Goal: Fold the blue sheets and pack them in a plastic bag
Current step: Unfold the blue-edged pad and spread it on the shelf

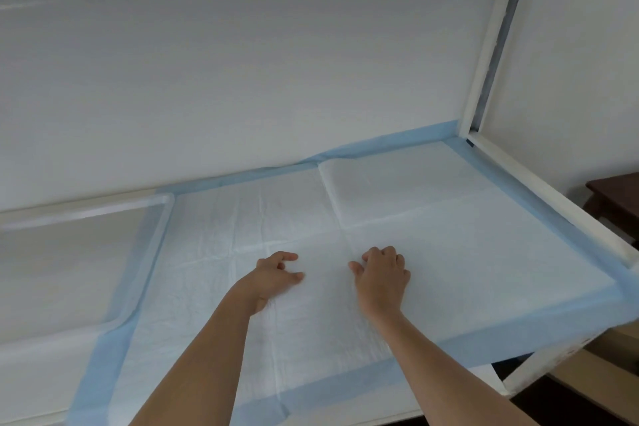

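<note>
One blue sheet (432,245); two hands

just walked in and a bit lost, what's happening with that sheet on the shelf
A person has both hands on a white padded sheet with a light blue border, spread flat over a white shelf. The left hand and right hand rest near its middle with curled fingers. The sheet is still unfolded, and no plastic bag is in view.

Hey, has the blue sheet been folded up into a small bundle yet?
No, the blue sheet lies spread flat across the shelf, with both hands, left and right, resting on its middle.
</note>
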A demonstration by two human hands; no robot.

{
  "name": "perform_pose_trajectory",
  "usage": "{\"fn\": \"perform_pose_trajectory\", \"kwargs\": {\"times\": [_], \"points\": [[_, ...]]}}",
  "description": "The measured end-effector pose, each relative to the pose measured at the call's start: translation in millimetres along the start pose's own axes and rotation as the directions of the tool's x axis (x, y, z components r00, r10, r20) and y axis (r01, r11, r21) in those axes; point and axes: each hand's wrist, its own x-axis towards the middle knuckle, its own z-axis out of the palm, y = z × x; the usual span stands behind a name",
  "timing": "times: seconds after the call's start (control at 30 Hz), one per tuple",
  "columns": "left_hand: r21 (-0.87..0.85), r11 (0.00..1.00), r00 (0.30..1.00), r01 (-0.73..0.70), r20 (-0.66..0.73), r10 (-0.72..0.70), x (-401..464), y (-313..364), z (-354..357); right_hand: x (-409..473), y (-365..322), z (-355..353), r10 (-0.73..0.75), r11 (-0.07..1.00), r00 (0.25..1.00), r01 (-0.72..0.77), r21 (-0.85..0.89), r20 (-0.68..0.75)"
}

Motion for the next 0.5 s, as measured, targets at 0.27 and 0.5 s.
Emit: {"fn": "perform_pose_trajectory", "kwargs": {"times": [0.27,0.5], "points": [[-0.151,0.988,0.996,0.023,0.093,-0.009,-2,-4,-2,-8,-7,8,-0.017,0.999,0.996,0.012,-0.045,-0.093],[-0.170,0.985,0.995,0.031,0.101,-0.014,-15,-8,1,-9,-9,-8,0.076,0.995,0.997,-0.076,0.064,0.010]]}}
